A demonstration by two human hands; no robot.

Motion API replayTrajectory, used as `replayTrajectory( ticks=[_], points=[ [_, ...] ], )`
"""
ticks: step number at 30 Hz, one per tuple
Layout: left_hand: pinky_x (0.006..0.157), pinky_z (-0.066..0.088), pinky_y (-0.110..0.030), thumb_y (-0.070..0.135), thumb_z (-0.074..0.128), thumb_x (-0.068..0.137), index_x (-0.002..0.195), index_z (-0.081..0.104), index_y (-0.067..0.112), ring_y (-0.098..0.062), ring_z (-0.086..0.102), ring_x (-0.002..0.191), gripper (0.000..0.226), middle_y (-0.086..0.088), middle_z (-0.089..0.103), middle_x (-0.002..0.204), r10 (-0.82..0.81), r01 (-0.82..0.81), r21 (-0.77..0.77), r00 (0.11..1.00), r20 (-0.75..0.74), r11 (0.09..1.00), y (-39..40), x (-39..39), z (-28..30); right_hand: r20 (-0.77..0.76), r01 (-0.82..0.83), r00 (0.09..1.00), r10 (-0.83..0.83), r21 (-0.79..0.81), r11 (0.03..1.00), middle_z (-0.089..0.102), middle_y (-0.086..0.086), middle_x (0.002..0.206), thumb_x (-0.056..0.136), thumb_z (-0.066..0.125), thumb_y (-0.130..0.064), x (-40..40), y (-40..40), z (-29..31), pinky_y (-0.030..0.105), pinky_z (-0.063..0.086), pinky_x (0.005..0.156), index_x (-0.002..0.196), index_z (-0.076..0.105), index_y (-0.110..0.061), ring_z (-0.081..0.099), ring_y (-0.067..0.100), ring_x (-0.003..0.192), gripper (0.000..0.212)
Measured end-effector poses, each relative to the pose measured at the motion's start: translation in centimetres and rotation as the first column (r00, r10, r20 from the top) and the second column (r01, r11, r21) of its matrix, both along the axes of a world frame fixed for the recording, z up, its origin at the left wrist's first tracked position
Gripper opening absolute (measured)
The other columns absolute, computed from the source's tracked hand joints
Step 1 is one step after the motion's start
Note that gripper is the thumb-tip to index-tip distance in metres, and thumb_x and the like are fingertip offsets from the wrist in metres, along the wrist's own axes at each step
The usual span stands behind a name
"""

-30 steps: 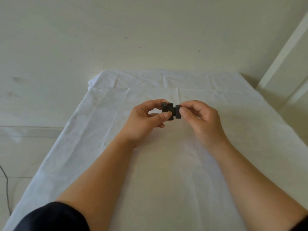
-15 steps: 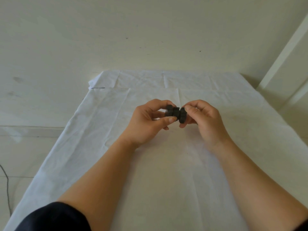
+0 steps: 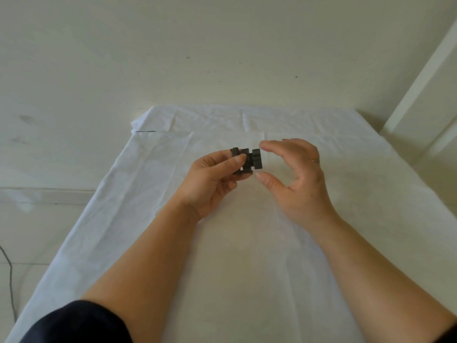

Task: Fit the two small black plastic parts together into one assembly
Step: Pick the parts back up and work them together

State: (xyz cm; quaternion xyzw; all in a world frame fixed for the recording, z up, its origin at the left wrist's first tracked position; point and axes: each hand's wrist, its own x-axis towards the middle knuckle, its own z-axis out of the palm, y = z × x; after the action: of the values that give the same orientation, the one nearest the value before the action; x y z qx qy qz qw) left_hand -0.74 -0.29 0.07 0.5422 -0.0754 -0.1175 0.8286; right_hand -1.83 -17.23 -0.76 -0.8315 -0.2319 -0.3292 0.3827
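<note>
Left hand (image 3: 207,180) pinches joined black parts (image 3: 247,160); right hand (image 3: 296,174) spread beside, not touching.

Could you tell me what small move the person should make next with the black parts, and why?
Probably close the right hand back onto the knob-like end of the black parts and press it toward the left hand. The right hand is open and apart from them, the left hand alone pinches them above the white cloth, and I cannot tell whether they are fully seated.
</note>
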Motion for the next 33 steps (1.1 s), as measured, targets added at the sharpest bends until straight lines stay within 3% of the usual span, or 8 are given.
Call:
replayTrajectory(
  ticks=[2, 9, 14, 18, 22, 25, 29, 33],
  points=[
    [0.044, 0.040, -0.012, 0.019, 0.064, 0.068, 0.084, 0.071, 0.013, -0.009, 0.067, 0.064, 0.018, 0.001, 0.073, 0.075, -0.003, 0.003, 0.013, 1.000, 0.000, 1.000, -0.1, 0.0, -0.1, -0.023, 0.001, 1.000, 0.000, 0.026, 1.000, 0.048, -0.031, 0.104, 0.078, 0.068, -0.023, -0.1, 0.1, 0.1, 0.009, 0.029, 0.095, 0.110, 0.063, -0.019, 0.045, 0.016, 0.110, 0.034],
    [0.051, 0.043, -0.013, 0.020, 0.066, 0.068, 0.090, 0.069, 0.015, -0.011, 0.069, 0.071, 0.023, 0.003, 0.074, 0.078, -0.017, 0.014, 0.071, 0.999, 0.041, 0.997, -0.1, -0.1, -0.2, -0.129, 0.013, 0.992, -0.001, 0.093, 0.996, 0.053, -0.024, 0.096, 0.078, 0.065, -0.023, -0.1, 0.0, 0.2, 0.010, 0.032, 0.089, 0.104, 0.065, -0.022, 0.048, 0.015, 0.105, 0.025],
    [0.057, 0.048, -0.018, 0.020, 0.071, 0.065, 0.093, 0.069, 0.021, -0.017, 0.071, 0.078, 0.028, -0.003, 0.067, 0.092, 0.020, -0.037, 0.130, 0.992, 0.125, 0.991, -0.2, -0.1, -0.5, -0.194, 0.007, 0.981, 0.026, 0.170, 0.985, 0.058, -0.022, 0.089, 0.080, 0.062, -0.027, -0.2, -0.1, 0.2, 0.008, 0.034, 0.087, 0.096, 0.063, -0.030, 0.049, 0.010, 0.104, 0.017],
    [0.060, 0.049, -0.020, 0.011, 0.073, 0.070, 0.092, 0.068, 0.025, -0.018, 0.071, 0.081, 0.026, 0.008, 0.071, 0.086, 0.031, -0.075, 0.192, 0.974, 0.223, 0.979, -0.2, -0.1, -0.7, -0.245, 0.008, 0.968, 0.046, 0.212, 0.977, 0.058, -0.020, 0.088, 0.078, 0.062, -0.030, -0.2, -0.1, 0.1, 0.018, 0.040, 0.088, 0.090, 0.061, -0.036, 0.052, 0.011, 0.104, 0.013],
    [0.060, 0.049, -0.021, 0.001, 0.068, 0.076, 0.094, 0.066, 0.020, -0.017, 0.069, 0.080, 0.027, 0.009, 0.069, 0.087, 0.043, -0.122, 0.229, 0.946, 0.320, 0.966, -0.4, -0.3, -0.5, -0.295, 0.004, 0.952, 0.078, 0.268, 0.963, 0.058, -0.017, 0.089, 0.076, 0.061, -0.032, -0.2, -0.1, 0.2, 0.012, 0.040, 0.084, 0.084, 0.058, -0.044, 0.054, -0.002, 0.094, 0.014],
    [0.062, 0.050, -0.022, -0.004, 0.066, 0.076, 0.095, 0.064, 0.015, -0.017, 0.066, 0.077, 0.026, 0.000, 0.064, 0.091, 0.035, -0.148, 0.265, 0.920, 0.390, 0.953, -0.7, -0.5, -0.3, -0.349, 0.002, 0.929, 0.127, 0.346, 0.938, 0.065, -0.012, 0.088, 0.077, 0.061, -0.033, -0.1, -0.2, 0.2, 0.017, 0.044, 0.081, 0.079, 0.062, -0.038, 0.059, 0.000, 0.088, 0.006],
    [0.063, 0.050, -0.021, -0.005, 0.067, 0.076, 0.096, 0.063, 0.015, -0.012, 0.064, 0.074, 0.029, -0.008, 0.059, 0.093, 0.007, -0.175, 0.320, 0.886, 0.464, 0.931, -1.0, -0.6, -0.2, -0.391, -0.045, 0.883, 0.261, 0.482, 0.875, 0.067, -0.014, 0.062, 0.079, 0.059, -0.027, 0.3, -0.5, 0.2, 0.011, 0.043, 0.066, 0.068, 0.065, -0.021, 0.060, 0.000, 0.066, 0.014],
    [0.065, 0.051, -0.022, -0.002, 0.069, 0.075, 0.095, 0.064, 0.018, -0.008, 0.064, 0.078, 0.029, -0.003, 0.060, 0.092, -0.021, -0.193, 0.367, 0.863, 0.505, 0.910, -1.1, -0.7, -0.3, -0.462, -0.008, 0.847, 0.262, 0.483, 0.876, 0.065, -0.003, 0.053, 0.081, 0.056, -0.033, 0.6, -0.9, 0.0, 0.033, 0.047, 0.076, 0.062, 0.064, -0.013, 0.060, 0.014, 0.064, 0.029]
  ],
)
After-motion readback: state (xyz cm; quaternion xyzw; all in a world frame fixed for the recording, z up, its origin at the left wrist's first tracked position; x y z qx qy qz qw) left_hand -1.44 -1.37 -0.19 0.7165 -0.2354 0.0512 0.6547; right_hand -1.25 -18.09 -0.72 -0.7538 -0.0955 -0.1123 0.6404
